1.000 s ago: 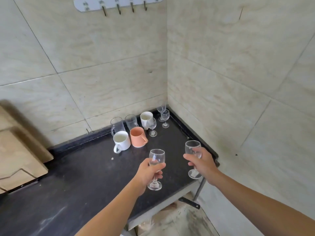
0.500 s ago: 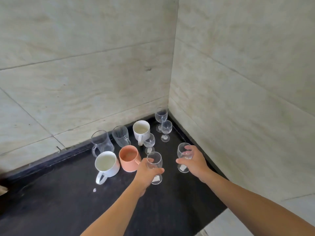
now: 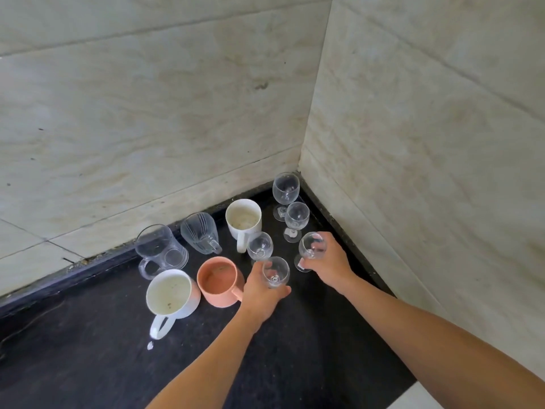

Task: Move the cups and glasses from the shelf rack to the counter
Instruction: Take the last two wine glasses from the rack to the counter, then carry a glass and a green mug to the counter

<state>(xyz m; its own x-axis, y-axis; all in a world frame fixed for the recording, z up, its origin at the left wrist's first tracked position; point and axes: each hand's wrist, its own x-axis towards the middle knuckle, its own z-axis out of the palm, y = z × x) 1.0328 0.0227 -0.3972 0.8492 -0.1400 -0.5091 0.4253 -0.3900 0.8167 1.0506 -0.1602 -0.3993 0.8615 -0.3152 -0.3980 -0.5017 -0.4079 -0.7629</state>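
Note:
My left hand (image 3: 261, 293) grips a small clear stemmed glass (image 3: 275, 271) just right of the orange mug (image 3: 219, 280). My right hand (image 3: 330, 264) grips a second stemmed glass (image 3: 311, 247) closer to the right wall. Both glasses sit low over the black counter (image 3: 309, 349), and whether their bases touch it is hidden by my fingers. Behind them stand three more stemmed glasses (image 3: 259, 246) (image 3: 296, 216) (image 3: 285, 187), two white mugs (image 3: 243, 219) (image 3: 171, 296) and two clear glass mugs (image 3: 160, 250) (image 3: 200, 231).
Tiled walls (image 3: 413, 143) meet in the corner right behind the cluster. A small white chip (image 3: 149, 345) lies on the counter by the near white mug's handle. The counter's front right edge (image 3: 404, 391) runs close under my right forearm.
Both hands have carried their glasses forward and down into the corner, beside the mugs and glasses standing there. The view has tilted down and closer to the counter.

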